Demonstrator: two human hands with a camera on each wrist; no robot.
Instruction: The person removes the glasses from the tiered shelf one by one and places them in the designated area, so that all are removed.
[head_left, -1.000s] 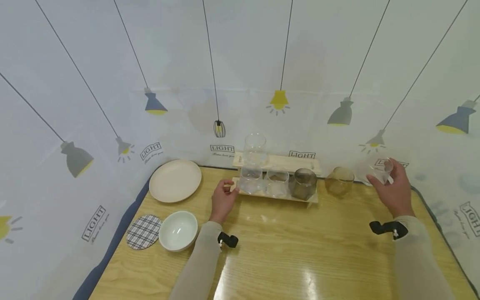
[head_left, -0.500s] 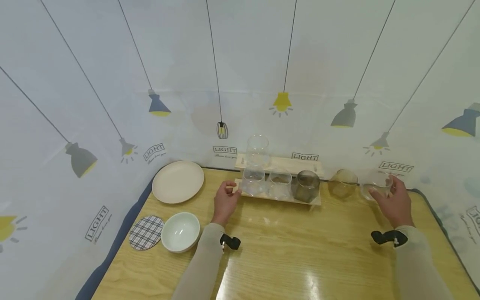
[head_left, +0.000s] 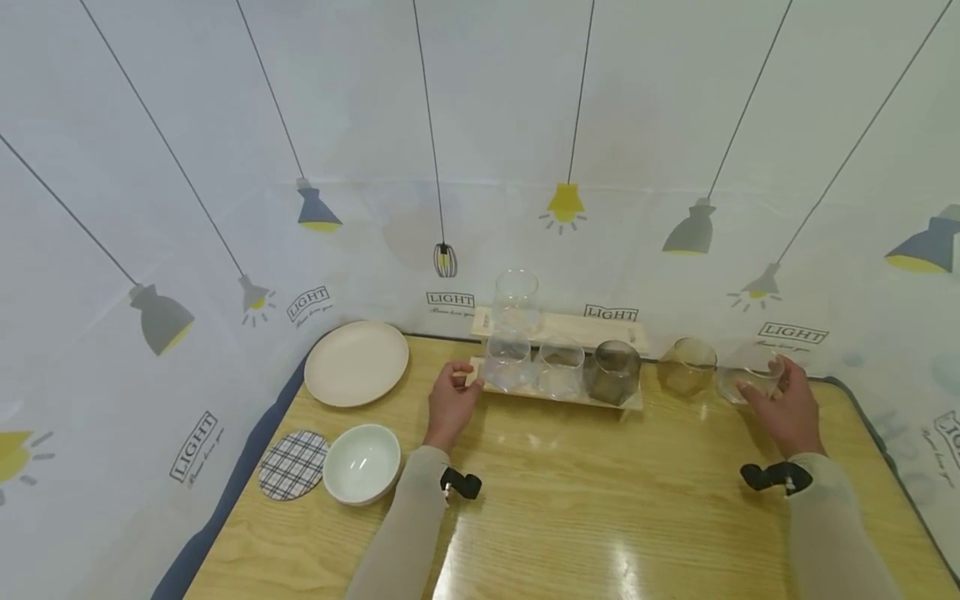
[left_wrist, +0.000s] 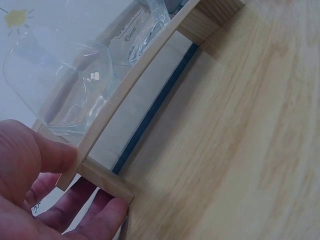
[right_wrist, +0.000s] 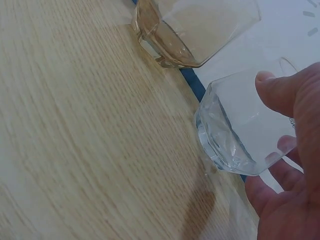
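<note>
The left wrist view crops the wooden rack (left_wrist: 128,87) (top edge).

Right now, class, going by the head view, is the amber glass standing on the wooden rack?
No, the amber glass stands on the table, between the wooden rack and the clear glass in the right hand.

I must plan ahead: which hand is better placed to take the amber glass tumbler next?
Likely the right hand, once free: it holds a clear glass tumbler beside the amber glass tumbler. The left hand grips the left end of the pale wooden rack.
</note>
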